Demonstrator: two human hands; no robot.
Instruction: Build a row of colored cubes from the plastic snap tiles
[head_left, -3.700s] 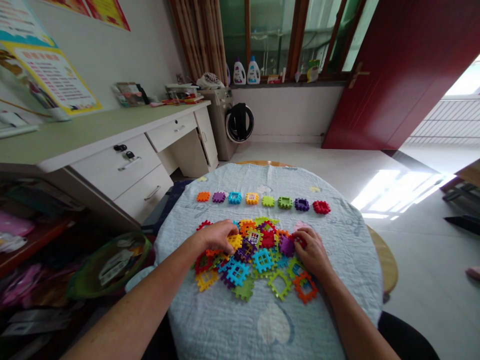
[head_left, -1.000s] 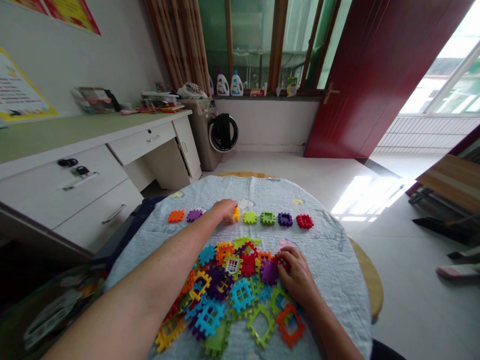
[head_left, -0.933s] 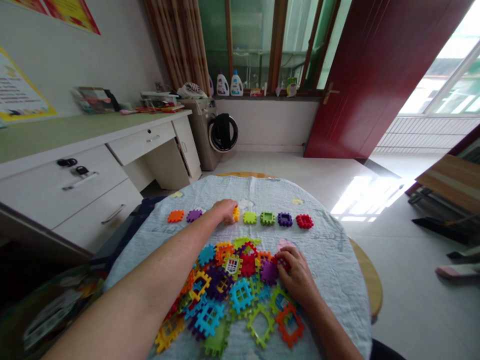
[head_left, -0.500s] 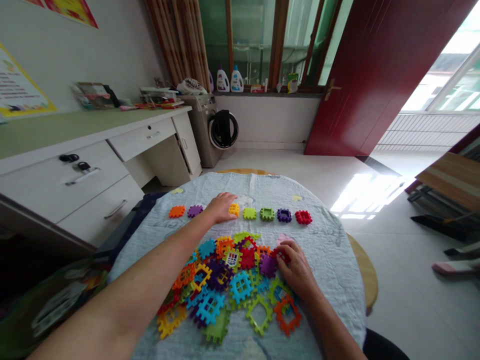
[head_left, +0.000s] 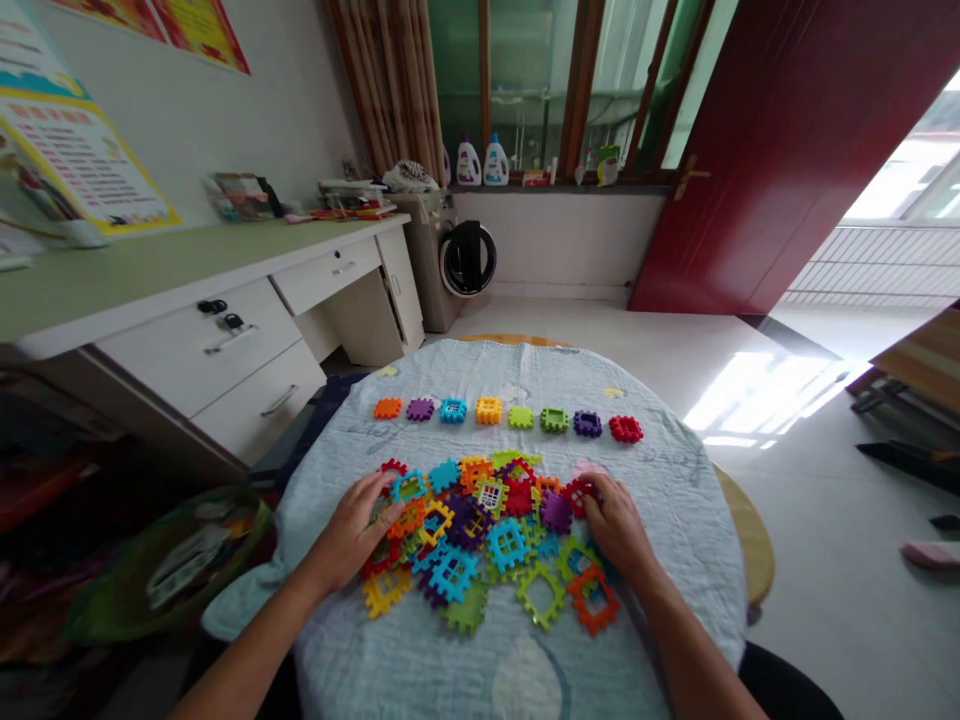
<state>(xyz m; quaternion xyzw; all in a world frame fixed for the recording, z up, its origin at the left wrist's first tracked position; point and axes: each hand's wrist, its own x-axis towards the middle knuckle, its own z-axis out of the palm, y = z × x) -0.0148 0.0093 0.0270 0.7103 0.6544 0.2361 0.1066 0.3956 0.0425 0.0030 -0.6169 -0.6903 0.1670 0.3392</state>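
Observation:
A heap of colourful notched plastic building tiles [head_left: 507,544] lies on the cloth-covered round table [head_left: 645,640]. My left hand [head_left: 358,530] rests against the heap's left edge, thumb and fingers apart, near a blue tile [head_left: 409,486] and an orange tile [head_left: 407,519]. At the right edge, my right hand [head_left: 619,522] has its fingers bent around a red tile [head_left: 577,497], beside a purple tile [head_left: 556,511]. Beyond the heap runs a row of small stacks, from an orange stack [head_left: 388,408] past a blue stack [head_left: 453,410] and a yellow stack [head_left: 488,410] to a red stack [head_left: 626,429].
A long desk with drawers [head_left: 225,340] stands at the left, with a green bag [head_left: 172,570] on the floor below. A washing machine [head_left: 442,260] with its door open is behind the table. A wooden stool [head_left: 746,540] shows at the right edge.
My left hand has drawn back from the yellow stack in the row to the heap's left edge, uncovering the blue stack. My right hand stays at the red tile. The view has shifted left.

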